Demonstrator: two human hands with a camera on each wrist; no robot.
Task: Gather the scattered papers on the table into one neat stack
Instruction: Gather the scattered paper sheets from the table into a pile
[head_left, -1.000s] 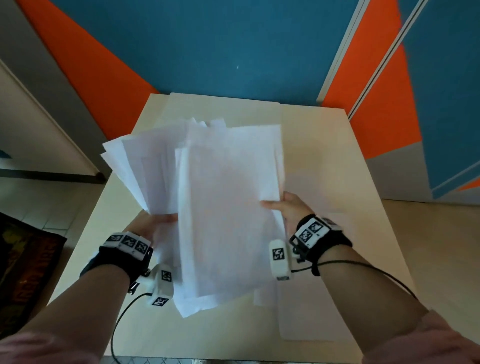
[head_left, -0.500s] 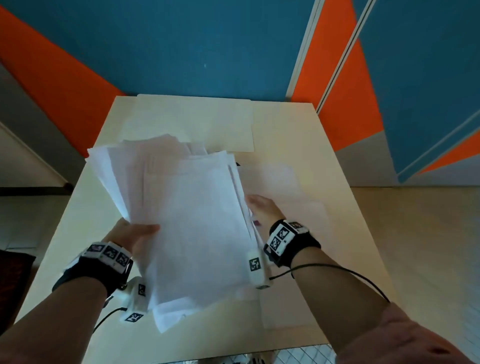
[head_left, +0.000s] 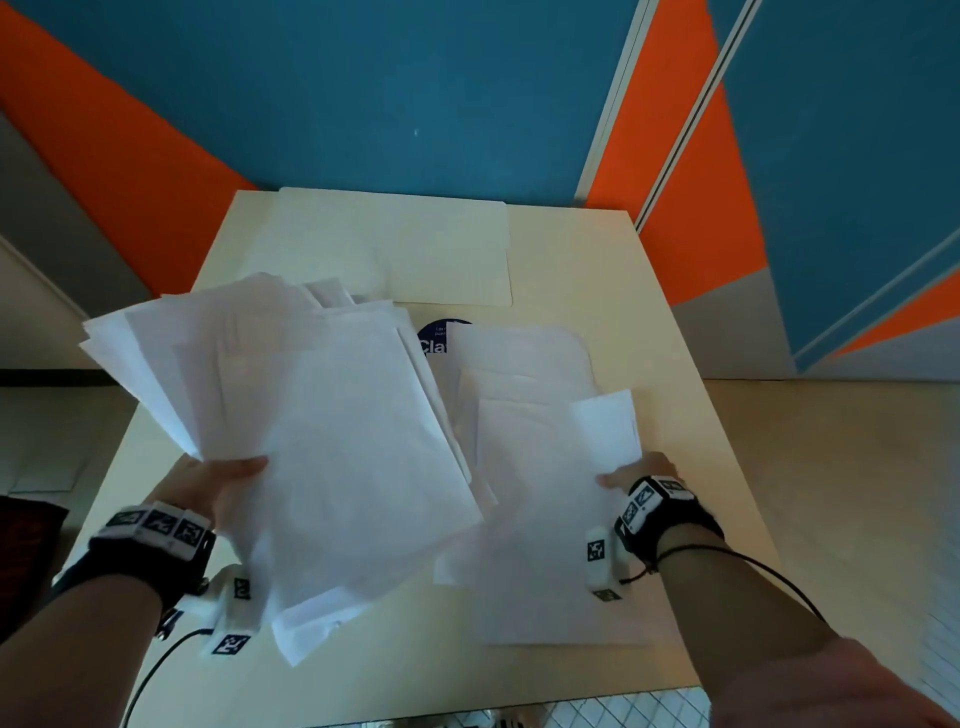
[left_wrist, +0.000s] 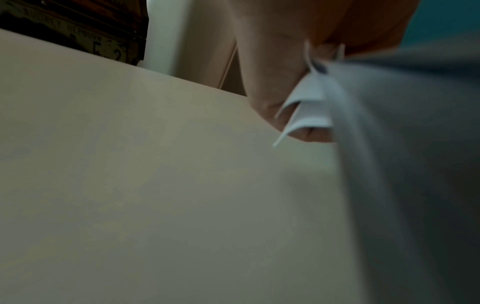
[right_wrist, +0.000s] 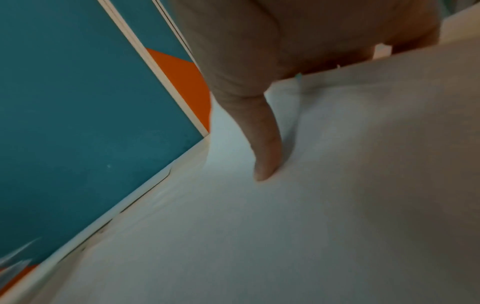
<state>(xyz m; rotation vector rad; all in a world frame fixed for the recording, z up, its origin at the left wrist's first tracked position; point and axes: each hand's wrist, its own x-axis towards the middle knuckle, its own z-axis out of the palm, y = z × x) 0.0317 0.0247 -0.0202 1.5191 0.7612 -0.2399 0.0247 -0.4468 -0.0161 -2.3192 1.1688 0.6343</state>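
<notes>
My left hand (head_left: 223, 488) grips a fanned, uneven bundle of white papers (head_left: 337, 441) by its left edge, thumb on top, and holds it tilted above the table (head_left: 597, 260). The left wrist view shows the bundle's corners (left_wrist: 309, 107) sticking out by my thumb (left_wrist: 272, 82). A few more white sheets (head_left: 524, 519) lie overlapped on the table's right half. My right hand (head_left: 631, 475) pinches their right edge, where one corner curls up. In the right wrist view my thumb (right_wrist: 265, 144) lies on the top sheet (right_wrist: 259, 226), and the fingers are hidden under it.
A cream folder (head_left: 395, 244) lies flat at the table's far edge. A dark blue round sticker (head_left: 436, 338) shows between the bundle and the loose sheets. The blue and orange wall (head_left: 415, 104) stands right behind the table. Floor lies on both sides.
My right hand has let go of the bundle and moved right, down onto the sheets on the table. The left hand alone now holds the bundle, shifted a little left.
</notes>
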